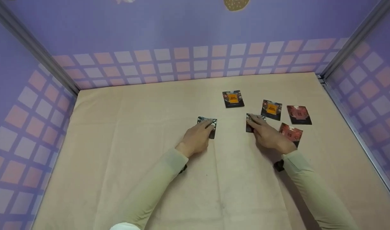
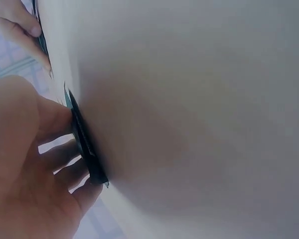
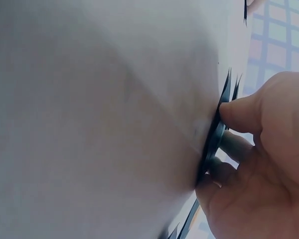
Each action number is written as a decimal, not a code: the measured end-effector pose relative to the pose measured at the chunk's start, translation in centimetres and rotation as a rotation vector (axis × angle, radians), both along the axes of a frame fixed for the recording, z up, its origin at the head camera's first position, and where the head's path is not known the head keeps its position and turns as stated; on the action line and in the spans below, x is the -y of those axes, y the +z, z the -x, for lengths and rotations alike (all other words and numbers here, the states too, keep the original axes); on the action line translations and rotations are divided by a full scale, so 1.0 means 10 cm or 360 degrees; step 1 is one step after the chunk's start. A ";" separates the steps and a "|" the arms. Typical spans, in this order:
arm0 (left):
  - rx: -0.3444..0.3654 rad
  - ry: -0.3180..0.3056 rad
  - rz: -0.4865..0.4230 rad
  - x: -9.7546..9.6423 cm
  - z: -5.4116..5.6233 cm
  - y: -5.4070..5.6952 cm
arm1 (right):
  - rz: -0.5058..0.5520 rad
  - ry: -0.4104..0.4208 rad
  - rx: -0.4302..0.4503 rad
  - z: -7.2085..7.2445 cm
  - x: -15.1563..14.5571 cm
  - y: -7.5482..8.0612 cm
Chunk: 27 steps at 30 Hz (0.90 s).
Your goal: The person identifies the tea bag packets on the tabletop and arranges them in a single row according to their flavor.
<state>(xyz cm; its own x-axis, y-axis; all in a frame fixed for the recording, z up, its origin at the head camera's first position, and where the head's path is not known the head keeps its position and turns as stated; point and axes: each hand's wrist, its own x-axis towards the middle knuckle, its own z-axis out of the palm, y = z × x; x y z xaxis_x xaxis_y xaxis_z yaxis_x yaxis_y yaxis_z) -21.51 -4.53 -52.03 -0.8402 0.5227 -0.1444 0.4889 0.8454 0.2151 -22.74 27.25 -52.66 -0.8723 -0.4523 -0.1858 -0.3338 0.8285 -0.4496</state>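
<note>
My left hand (image 1: 196, 136) holds a small flat dark packet (image 1: 212, 134) with a speckled top near the middle of the table. In the left wrist view, thumb and fingertips grip the edges of this packet (image 2: 85, 149), close to the cloth. To the right, my right hand (image 1: 267, 135) grips a similar dark packet (image 1: 249, 128), its fingers spread over the top. The right wrist view shows the thumb on one edge of that packet (image 3: 213, 142) and fingertips along the others. Both packets are partly covered by the fingers.
Behind the right hand lie two black packets with orange labels, one farther back (image 1: 233, 99) and one nearer (image 1: 271, 109). Two red-and-black packets, one (image 1: 299, 115) at right and one (image 1: 291, 133) partly under the right wrist, lie beside them. Purple checkered walls (image 1: 182, 28) enclose the cloth-covered table (image 1: 134, 134).
</note>
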 end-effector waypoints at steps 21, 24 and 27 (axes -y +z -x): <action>-0.0140 0.0227 -0.0383 0.95 -0.23 -0.07 | -0.0013 0.0022 0.0038 0.00 0.00 0.01; -0.0116 0.0274 -0.0397 1.07 -0.27 -0.06 | -0.0015 0.0013 0.0049 0.01 0.00 0.02; -0.0108 0.0306 -0.0395 1.16 -0.31 -0.05 | -0.0024 -0.0013 0.0068 0.02 -0.01 0.02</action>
